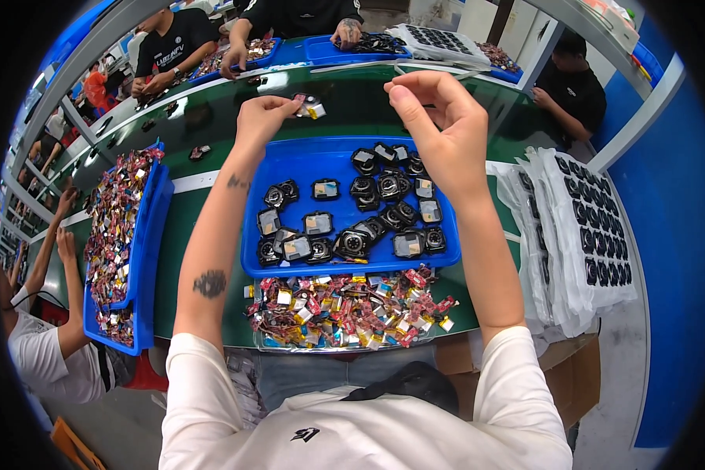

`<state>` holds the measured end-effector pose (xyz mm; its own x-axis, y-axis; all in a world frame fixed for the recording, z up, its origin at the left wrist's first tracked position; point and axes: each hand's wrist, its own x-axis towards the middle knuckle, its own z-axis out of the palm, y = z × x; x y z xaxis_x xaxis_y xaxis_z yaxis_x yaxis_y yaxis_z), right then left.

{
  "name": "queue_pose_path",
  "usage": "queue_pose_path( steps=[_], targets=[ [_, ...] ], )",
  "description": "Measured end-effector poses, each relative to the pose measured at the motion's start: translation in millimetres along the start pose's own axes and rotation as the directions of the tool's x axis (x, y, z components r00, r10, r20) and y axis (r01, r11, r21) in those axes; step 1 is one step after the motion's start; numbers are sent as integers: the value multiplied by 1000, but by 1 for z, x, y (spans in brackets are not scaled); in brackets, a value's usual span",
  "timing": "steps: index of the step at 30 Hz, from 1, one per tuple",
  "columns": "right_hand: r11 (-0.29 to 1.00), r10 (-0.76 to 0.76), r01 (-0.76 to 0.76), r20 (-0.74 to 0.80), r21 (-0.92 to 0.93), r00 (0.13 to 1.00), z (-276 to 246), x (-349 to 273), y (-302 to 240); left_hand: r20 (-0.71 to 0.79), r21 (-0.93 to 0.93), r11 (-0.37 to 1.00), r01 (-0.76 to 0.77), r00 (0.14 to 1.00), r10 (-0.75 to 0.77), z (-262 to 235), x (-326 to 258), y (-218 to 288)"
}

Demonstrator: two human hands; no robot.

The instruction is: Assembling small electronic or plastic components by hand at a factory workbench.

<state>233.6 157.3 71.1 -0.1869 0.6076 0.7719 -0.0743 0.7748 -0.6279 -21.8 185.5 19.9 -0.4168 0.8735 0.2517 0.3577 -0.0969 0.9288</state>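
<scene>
My left hand reaches over the green belt, its thumb and fingers pinching a small circuit board with a silver battery. Part of that board is white and yellow. My right hand is raised above the far right of the blue tray; its fingers are loosely curled and apart, with nothing visible in them. Below both hands, the blue tray holds several black watch cases, some showing a flat grey side and others a round sensor side. Between the tray and my body lies a pile of circuit boards with batteries.
At left stands a blue bin heaped with similar boards. White trays of black round parts are stacked at right. A green conveyor belt crosses ahead, carrying a loose board. Co-workers sit across and at left; grey metal posts frame the bench.
</scene>
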Motion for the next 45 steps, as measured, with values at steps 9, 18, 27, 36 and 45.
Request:
queue_pose_path(
  steps=[9, 18, 27, 36, 45],
  targets=[
    [997, -59, 61, 33, -42, 998, -10, -1, -8, 145, 429, 850, 306, 906, -399, 17, 85, -101],
    [987, -116, 122, 62, -105, 991, -10, 1, -7, 66, 570, 818, -74, 997, 44, -29, 30, -53],
    [984, -3, 58, 305, -170, 952, 6, -9, -11, 599, 333, 748, -574, 741, 303, -82, -159, 14],
    [952, -97, 243, 568, -187, 817, 22, -23, -10, 622, 424, 490, -762, 638, 454, -93, -206, -6],
    [957, -36, 215, 660, -193, 750, 25, -30, -9, 521, 625, 506, -595, 800, 297, -96, -220, -13]
  ],
)
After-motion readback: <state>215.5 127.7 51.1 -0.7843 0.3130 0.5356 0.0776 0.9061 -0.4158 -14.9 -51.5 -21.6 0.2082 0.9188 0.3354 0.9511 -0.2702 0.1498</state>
